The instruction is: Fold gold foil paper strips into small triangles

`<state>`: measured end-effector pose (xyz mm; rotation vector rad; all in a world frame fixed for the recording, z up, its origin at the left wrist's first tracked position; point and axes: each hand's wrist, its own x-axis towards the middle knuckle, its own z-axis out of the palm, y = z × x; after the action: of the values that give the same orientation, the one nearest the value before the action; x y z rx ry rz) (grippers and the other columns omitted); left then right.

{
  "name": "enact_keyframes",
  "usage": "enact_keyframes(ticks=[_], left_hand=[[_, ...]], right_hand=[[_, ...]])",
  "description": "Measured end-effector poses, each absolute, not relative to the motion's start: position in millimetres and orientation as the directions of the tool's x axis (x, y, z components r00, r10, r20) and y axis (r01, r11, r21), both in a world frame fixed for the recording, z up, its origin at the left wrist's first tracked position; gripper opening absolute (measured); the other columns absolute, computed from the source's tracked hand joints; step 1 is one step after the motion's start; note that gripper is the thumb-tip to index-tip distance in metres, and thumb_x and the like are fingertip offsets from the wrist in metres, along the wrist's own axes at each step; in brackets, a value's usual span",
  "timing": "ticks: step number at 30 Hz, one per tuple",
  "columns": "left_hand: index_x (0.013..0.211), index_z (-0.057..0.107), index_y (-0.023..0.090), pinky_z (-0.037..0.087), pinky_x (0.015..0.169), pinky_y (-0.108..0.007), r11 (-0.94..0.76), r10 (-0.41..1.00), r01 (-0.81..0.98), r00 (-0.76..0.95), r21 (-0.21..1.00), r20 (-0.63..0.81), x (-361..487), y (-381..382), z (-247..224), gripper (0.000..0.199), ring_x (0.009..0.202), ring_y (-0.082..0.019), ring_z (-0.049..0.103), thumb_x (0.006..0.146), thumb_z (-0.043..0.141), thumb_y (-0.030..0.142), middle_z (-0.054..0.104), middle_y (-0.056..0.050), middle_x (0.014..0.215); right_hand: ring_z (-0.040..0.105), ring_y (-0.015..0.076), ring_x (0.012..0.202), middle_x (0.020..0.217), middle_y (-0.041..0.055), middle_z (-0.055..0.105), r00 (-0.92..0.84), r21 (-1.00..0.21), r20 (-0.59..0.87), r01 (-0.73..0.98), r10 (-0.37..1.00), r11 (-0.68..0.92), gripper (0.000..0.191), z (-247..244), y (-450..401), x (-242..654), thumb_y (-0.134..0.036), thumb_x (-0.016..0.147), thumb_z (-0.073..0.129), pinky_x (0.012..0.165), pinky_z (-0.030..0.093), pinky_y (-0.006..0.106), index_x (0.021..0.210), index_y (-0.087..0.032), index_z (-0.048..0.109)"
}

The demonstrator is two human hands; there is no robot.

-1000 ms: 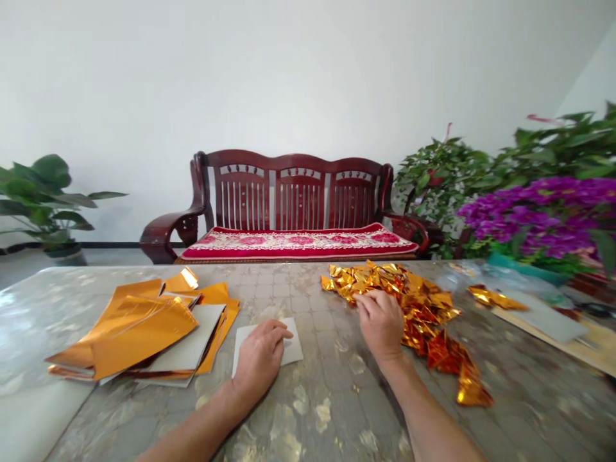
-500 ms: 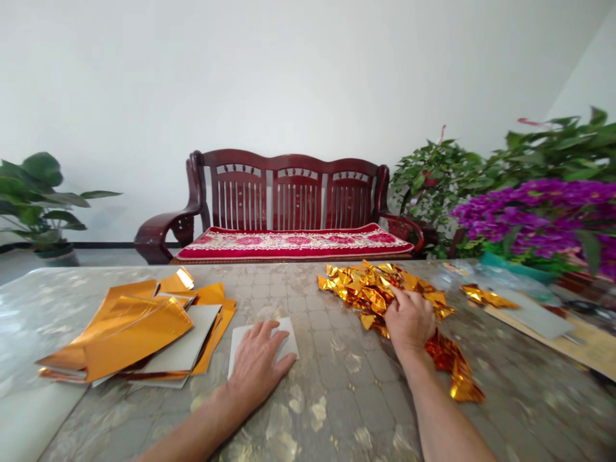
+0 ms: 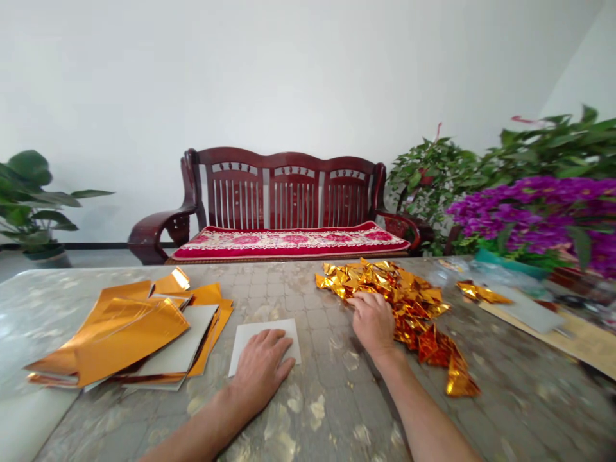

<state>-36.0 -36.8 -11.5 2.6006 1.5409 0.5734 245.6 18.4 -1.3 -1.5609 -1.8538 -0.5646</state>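
Note:
My left hand lies flat with its fingers stretched out on a small white paper sheet, covering much of it. At the near left edge of a pile of folded gold foil paper pieces is my right hand, its back towards me. The fingers are curled close together and their tips meet the pile; whatever they hold, if anything, is hidden. From the pile, orange-red foil pieces trail towards the near right.
At left lies a loose stack of gold foil paper with white backing. Cardboard, a grey flat object and purple flowers are at right. Beyond the patterned table stands a wooden bench.
My right hand has shifted left along the near side of the foil pile. The left hand has slid slightly towards me, showing more of the white sheet.

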Motion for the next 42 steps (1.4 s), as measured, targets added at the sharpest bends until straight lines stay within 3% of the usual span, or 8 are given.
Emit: enact_keyframes(ticks=[9, 15, 19, 26, 29, 32, 36, 42], left_hand=[[0.111, 0.069, 0.024, 0.046, 0.095, -0.04, -0.568, 0.804, 0.799, 0.487, 0.196, 0.342, -40.9, -30.7, -14.7, 0.026, 0.109, -0.025, 0.061, 0.092, 0.052, 0.018, 0.068, -0.007, 0.118], [0.106, 0.07, 0.024, 0.046, 0.092, -0.04, -0.577, 0.793, 0.789, 0.48, 0.211, 0.377, -41.3, -28.2, -13.5, 0.026, 0.103, -0.025, 0.063, 0.089, 0.053, 0.015, 0.07, -0.006, 0.112], [0.103, 0.071, 0.024, 0.047, 0.091, -0.039, -0.59, 0.784, 0.778, 0.486, 0.216, 0.386, -40.4, -28.7, -12.6, 0.025, 0.101, -0.024, 0.064, 0.089, 0.053, 0.013, 0.071, -0.006, 0.108], [0.102, 0.072, 0.025, 0.048, 0.091, -0.039, -0.598, 0.777, 0.763, 0.476, 0.245, 0.411, -40.7, -28.2, -15.7, 0.025, 0.1, -0.024, 0.064, 0.091, 0.052, 0.015, 0.072, -0.006, 0.108], [0.102, 0.072, 0.025, 0.048, 0.091, -0.038, -0.598, 0.777, 0.76, 0.472, 0.254, 0.416, -40.9, -28.3, -16.5, 0.025, 0.099, -0.022, 0.064, 0.09, 0.052, 0.016, 0.072, -0.006, 0.107], [0.101, 0.072, 0.024, 0.05, 0.091, -0.039, -0.596, 0.779, 0.766, 0.48, 0.24, 0.403, -41.3, -27.8, -16.9, 0.024, 0.1, -0.023, 0.064, 0.09, 0.053, 0.016, 0.072, -0.006, 0.108], [0.107, 0.07, 0.026, 0.051, 0.092, -0.04, -0.606, 0.758, 0.754, 0.452, 0.253, 0.47, -40.2, -27.2, -18.7, 0.027, 0.104, -0.024, 0.064, 0.09, 0.052, 0.015, 0.07, -0.006, 0.114], [0.128, 0.058, 0.027, 0.051, 0.097, -0.033, -0.683, 0.698, 0.611, 0.384, 0.401, 0.604, -29.2, -34.2, -17.8, 0.038, 0.113, -0.02, 0.06, 0.093, 0.05, 0.016, 0.06, -0.008, 0.127]], right_hand=[[0.057, 0.0224, 0.091, 0.095, 0.0027, 0.074, -0.103, -0.068, 0.672, 0.978, 0.733, 0.199, 0.026, 7.7, 14.5, 239.4, -0.008, 0.081, 0.059, 0.077, 0.04, 0.033, 0.088, -0.026, 0.077], [0.065, 0.0183, 0.073, 0.091, -0.0006, 0.076, 0.147, -0.257, 0.539, 0.966, 0.829, -0.004, 0.031, 33.5, 12.5, 280.7, -0.011, 0.08, 0.055, 0.061, 0.042, 0.028, 0.086, -0.03, 0.078], [0.067, 0.0192, 0.077, 0.094, -0.0005, 0.077, 0.241, -0.32, 0.418, 0.941, 0.876, -0.106, 0.027, 39.2, 9.9, 308.8, -0.015, 0.081, 0.058, 0.063, 0.043, 0.027, 0.089, -0.031, 0.079], [0.06, 0.0181, 0.09, 0.096, -0.0017, 0.074, -0.132, -0.089, 0.474, 0.976, 0.87, 0.197, 0.046, 24.2, 10.7, 303.5, 0.001, 0.07, 0.057, 0.075, 0.043, 0.027, 0.093, -0.032, 0.078], [0.057, 0.0191, 0.088, 0.095, -0.0014, 0.073, -0.211, -0.032, 0.477, 0.966, 0.853, 0.257, 0.038, 18.6, 12.5, 296.6, -0.002, 0.073, 0.061, 0.074, 0.043, 0.028, 0.089, -0.032, 0.078], [0.056, 0.0202, 0.087, 0.091, -0.0001, 0.073, -0.23, -0.023, 0.506, 0.96, 0.831, 0.28, 0.022, 16.5, 14.1, 290.3, -0.013, 0.08, 0.066, 0.074, 0.042, 0.03, 0.082, -0.031, 0.078], [0.057, 0.0206, 0.092, 0.096, -0.0002, 0.074, -0.246, -0.042, 0.568, 0.944, 0.785, 0.327, 0.017, 20.1, 12.2, 269.4, -0.018, 0.086, 0.065, 0.081, 0.042, 0.032, 0.09, -0.029, 0.077], [0.063, 0.0172, 0.088, 0.09, -0.0021, 0.075, -0.459, -0.087, 0.392, 0.844, 0.797, 0.529, 0.022, 27.0, -3.2, 216.5, -0.018, 0.09, 0.058, 0.08, 0.041, 0.03, 0.092, -0.031, 0.076]])
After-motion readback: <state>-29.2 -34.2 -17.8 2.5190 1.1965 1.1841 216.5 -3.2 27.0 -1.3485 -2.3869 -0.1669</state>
